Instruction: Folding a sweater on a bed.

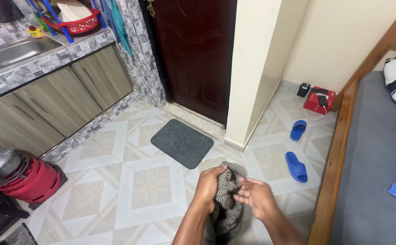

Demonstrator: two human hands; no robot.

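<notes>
My left hand (208, 187) grips the top of a black-and-white striped cloth (228, 204) that hangs down in front of me. Just to its right, my right hand (255, 196) pinches a fold of the same cloth with its fingertips. Both hands are low in the middle of the head view, above a patterned tile floor (152, 181). The cloth's lower end runs out of the bottom of the frame.
A grey doormat (182, 143) lies before a dark wooden door (193, 54). Two blue slippers (296, 166) and a red box (319, 100) sit on the floor right. A wooden-framed bed (338, 149) lines the right edge. Cabinets with a sink (12, 52) stand left, a red gas stove (21, 177) below.
</notes>
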